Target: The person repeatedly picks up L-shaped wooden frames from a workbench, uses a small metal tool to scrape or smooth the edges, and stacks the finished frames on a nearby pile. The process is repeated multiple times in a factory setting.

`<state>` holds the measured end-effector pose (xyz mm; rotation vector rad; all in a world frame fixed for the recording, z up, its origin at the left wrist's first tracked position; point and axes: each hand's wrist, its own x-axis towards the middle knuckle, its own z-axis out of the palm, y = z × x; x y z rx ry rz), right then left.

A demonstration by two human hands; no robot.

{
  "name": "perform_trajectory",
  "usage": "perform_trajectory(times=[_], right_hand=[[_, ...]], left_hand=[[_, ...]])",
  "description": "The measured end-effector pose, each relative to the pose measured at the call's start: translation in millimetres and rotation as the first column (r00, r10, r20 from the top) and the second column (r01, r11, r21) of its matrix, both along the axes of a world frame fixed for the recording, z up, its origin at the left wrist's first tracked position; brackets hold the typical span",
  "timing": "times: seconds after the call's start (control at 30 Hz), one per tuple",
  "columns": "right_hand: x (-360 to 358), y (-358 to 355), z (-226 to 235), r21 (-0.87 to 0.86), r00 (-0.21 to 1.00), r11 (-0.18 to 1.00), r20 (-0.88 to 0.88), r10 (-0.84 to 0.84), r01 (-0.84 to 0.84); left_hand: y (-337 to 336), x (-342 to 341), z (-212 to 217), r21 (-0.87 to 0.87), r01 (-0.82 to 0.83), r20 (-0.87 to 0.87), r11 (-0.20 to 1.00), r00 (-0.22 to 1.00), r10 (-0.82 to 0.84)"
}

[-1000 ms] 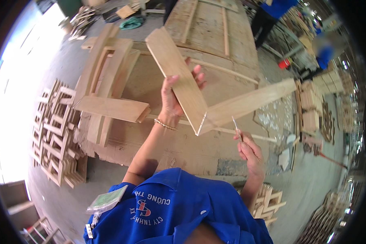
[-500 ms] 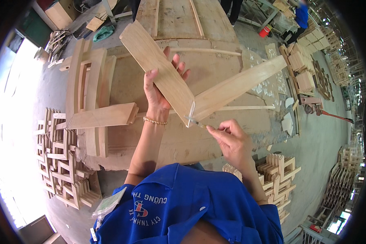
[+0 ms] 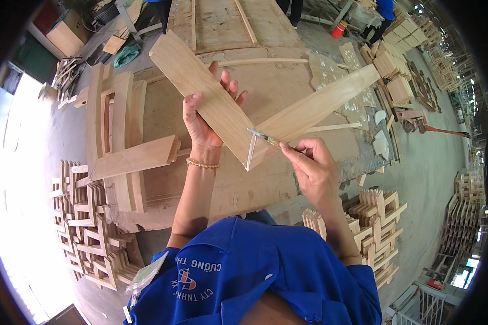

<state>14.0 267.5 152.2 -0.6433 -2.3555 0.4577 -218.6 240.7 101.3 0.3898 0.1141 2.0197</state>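
The left hand (image 3: 203, 122) grips a flat wooden board (image 3: 206, 100) from beneath, thumb on the near face and fingers curled over the far edge, holding it tilted above the table (image 3: 265, 184). The right hand (image 3: 309, 165) pinches a thin brush (image 3: 264, 137) between thumb and forefinger, its tip touching the board's cut end, just left of the right hand. A second board (image 3: 320, 105) runs up and away to the right from that same end, above the right hand; whether it touches the held board or only passes behind it cannot be told. Judged from the grip, the step in hand is coating the end face: it would go best with the board kept steady in the left hand, the end turned toward the brush, and light strokes kept within the edges so nothing runs onto the broad faces. The table is a worn sheet of plywood, stained and patchy, with thin strips lying beyond the hands. Left of the left hand lie a short block (image 3: 135, 157) and long frame pieces (image 3: 114, 119). Stacks of small wooden lattices (image 3: 89, 227) stand on the floor below the left forearm, and similar stacks (image 3: 379, 222) below the right hand. The room is a large woodworking shop with more stacked parts far to the right.
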Motion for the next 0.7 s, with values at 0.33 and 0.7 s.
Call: perform_trajectory(times=[0.33,0.7], right_hand=[[34,7,14,0.042,0.987,0.990,-0.093,-0.133,0.137],[71,24,53,-0.033,0.920,0.988,-0.360,-0.155,0.154]], left_hand=[[-22,12,9,-0.057,0.092,0.069,0.994,0.994,-0.088],[-17,39,75,0.138,0.433,0.351,0.890,0.819,-0.453]])
